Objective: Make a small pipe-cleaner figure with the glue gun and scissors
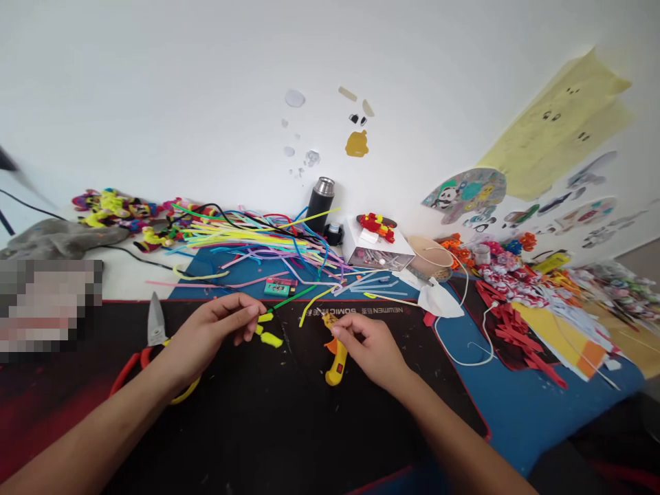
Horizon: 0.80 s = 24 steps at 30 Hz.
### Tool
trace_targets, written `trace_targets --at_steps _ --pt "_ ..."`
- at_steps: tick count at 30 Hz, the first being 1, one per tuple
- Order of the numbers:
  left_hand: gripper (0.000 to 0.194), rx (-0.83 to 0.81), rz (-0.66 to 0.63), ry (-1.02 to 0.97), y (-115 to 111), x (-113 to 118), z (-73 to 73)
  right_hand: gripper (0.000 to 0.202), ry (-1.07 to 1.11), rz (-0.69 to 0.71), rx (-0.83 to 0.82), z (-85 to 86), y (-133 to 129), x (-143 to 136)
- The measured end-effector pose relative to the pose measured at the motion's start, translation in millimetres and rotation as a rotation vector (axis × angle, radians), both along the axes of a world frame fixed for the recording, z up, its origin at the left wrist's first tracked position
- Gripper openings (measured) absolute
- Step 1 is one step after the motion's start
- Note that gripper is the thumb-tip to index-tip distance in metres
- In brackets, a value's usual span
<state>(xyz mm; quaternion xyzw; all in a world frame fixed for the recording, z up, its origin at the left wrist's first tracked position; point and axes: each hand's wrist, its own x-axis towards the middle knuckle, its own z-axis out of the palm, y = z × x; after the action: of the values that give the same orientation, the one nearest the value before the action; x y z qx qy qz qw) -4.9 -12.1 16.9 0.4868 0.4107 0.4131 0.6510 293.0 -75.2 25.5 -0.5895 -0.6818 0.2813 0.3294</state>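
Observation:
My left hand [229,326] is closed in a pinch over the black mat, thumb against forefinger; what is between them is too small to make out. Just past those fingertips lie short fuzzy yellow pieces [271,339] and a green pipe cleaner [293,298]. A yellow glue gun [336,370] with an orange trigger is partly hidden behind my right hand [372,348]. The thumb and forefinger of that hand are pinched together beside the gun's front end, and whatever they hold cannot be seen clearly. Scissors [156,323] with red and yellow handles are partly covered by my left forearm.
Many coloured pipe cleaners [247,237] are heaped at the back. A black flask [320,204] and a white box [379,254] stand near the wall. A small green box [280,287] borders the mat. A white cable [464,363] and red strips [518,333] lie right.

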Motion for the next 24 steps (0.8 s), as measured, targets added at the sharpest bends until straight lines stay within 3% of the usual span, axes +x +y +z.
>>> trace_targets --at_steps 6,13,20,24 --pt "0.042 -0.009 0.091 0.003 -1 1 8.7 0.022 -0.037 0.133 0.074 3.7 -20 -16" --pt "0.041 -0.029 0.142 -0.071 7 -4 3.5 0.023 0.163 0.065 0.164 -10.6 7 -49" --pt "0.03 -0.024 0.083 -0.158 7 -8 -10.4 0.017 0.264 0.08 0.218 -6.1 29 -75" --pt "0.05 0.022 0.128 -0.136 3 -3 -7.1 0.019 0.36 -0.019 0.29 -5.7 30 -85"
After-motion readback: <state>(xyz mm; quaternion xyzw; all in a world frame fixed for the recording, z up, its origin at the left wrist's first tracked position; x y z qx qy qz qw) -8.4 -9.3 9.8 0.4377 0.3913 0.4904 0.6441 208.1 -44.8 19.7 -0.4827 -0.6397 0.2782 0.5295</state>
